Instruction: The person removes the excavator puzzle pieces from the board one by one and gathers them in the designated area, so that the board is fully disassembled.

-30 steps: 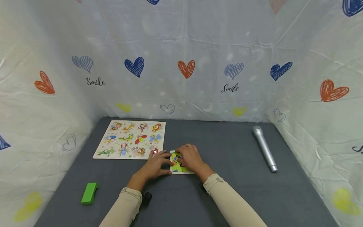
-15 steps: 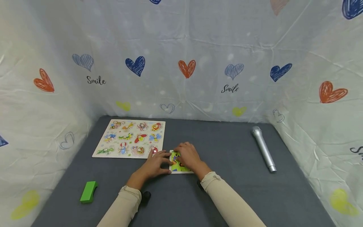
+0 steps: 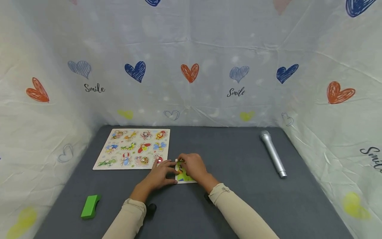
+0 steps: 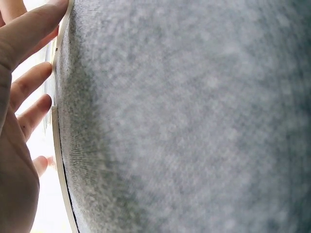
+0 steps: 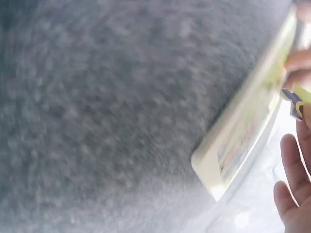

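Observation:
A small puzzle board (image 3: 185,181) with a yellow-green picture and pale border lies flat between the two hands. My left hand (image 3: 159,175) touches its left side, fingers spread and fairly straight; in the left wrist view the thumb (image 4: 36,24) reaches a pale board edge. Over the board's upper part, my right hand (image 3: 194,167) pinches a small puzzle piece (image 5: 295,103), yellow-green and purple, tilted up from the board in the right wrist view. The right hand covers much of the board's right side in the head view.
A larger insect puzzle board (image 3: 117,156) lies behind the left hand, close to its fingertips. On the left stands a green arched block (image 3: 90,207). A silver microphone (image 3: 273,154) lies on the right of the grey table (image 3: 232,205). A heart-printed curtain surrounds the table.
The head view has shifted slightly. My right fingers have drawn together near the board's top edge, and a puzzle piece there now shows tilted up. The left hand stays at the board's left side.

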The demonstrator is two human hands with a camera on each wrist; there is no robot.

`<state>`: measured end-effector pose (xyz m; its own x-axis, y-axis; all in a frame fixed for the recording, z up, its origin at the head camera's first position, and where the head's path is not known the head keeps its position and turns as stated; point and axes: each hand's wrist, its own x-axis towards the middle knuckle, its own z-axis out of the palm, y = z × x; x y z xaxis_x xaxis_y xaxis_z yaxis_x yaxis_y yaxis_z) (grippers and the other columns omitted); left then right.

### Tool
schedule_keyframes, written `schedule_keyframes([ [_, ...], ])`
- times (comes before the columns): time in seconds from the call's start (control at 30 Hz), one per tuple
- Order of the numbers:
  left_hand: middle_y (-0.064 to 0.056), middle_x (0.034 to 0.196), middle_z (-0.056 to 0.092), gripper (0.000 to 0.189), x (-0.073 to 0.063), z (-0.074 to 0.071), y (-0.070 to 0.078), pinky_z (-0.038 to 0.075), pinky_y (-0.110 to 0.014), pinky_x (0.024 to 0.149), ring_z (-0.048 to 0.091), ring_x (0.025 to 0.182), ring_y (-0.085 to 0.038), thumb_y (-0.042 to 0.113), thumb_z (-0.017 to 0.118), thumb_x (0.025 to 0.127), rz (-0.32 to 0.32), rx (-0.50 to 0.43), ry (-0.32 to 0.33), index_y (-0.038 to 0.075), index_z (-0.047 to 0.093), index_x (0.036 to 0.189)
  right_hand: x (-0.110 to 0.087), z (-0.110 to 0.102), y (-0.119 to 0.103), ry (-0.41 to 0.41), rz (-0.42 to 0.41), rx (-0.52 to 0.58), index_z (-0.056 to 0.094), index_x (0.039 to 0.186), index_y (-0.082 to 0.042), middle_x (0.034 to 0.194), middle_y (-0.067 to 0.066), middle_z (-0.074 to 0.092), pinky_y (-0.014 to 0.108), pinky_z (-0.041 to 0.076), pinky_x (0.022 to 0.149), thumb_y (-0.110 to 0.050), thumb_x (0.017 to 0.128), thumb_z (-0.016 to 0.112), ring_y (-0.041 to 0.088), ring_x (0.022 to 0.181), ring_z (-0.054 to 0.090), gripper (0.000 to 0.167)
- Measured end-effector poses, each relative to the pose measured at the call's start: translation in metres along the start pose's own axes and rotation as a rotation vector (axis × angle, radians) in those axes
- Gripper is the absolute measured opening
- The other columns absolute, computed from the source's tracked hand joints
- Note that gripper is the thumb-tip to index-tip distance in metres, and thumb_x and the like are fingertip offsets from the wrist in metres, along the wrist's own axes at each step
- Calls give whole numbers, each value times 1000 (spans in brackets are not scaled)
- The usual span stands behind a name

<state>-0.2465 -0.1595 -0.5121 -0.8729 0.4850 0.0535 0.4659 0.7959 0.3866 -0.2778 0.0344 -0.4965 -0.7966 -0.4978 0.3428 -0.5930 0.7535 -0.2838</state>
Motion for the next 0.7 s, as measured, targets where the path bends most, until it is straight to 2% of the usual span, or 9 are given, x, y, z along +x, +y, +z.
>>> schedule_keyframes([
  [0.17,-4,143,53,34,-1,0,-2,8,-72,109,36,140,-35,40,77,80,-11,-6,5,25,74,111,-4,-19,33,-6,203,247,69,105,-17,96,1,72,38,53,77,-18,92,67,17,84,66,13],
  [0.27,-2,144,52,34,-2,0,-3,6,-70,111,35,141,-34,40,77,80,-34,-9,2,26,74,111,-9,-27,56,-28,328,308,69,104,-15,90,2,69,34,51,67,-15,92,67,16,76,63,12],
  [0.33,-1,144,51,33,-3,0,-4,5,-69,112,34,142,-33,40,77,80,-50,-11,-1,26,74,111,-13,-30,67,-57,367,317,69,104,-14,87,1,67,33,49,65,-14,91,68,14,73,60,13],
  [0.43,-1,144,52,34,-4,1,-4,4,-69,112,34,142,-32,39,78,80,-57,-17,-2,26,74,111,-18,-30,78,-112,388,321,70,105,-13,87,1,66,34,49,66,-14,91,68,13,72,58,14],
  [0.5,-1,144,52,34,-4,1,-4,5,-69,111,35,141,-33,39,78,80,-49,-19,-4,26,74,111,-20,-29,81,-134,386,313,70,105,-12,87,1,67,37,49,71,-14,91,68,13,74,59,14],
  [0.63,-3,143,52,35,-2,2,-2,4,-71,111,35,141,-34,39,77,81,-28,-36,-12,26,74,113,-24,-26,84,-132,385,246,71,104,-14,87,-1,67,47,44,86,-17,91,68,17,81,59,14],
  [0.7,-3,143,52,35,-2,3,-1,4,-71,110,35,141,-35,38,77,81,-23,-47,-10,25,74,113,-25,-25,85,-119,376,211,71,103,-15,87,-1,67,52,40,88,-17,90,69,20,86,59,13],
])
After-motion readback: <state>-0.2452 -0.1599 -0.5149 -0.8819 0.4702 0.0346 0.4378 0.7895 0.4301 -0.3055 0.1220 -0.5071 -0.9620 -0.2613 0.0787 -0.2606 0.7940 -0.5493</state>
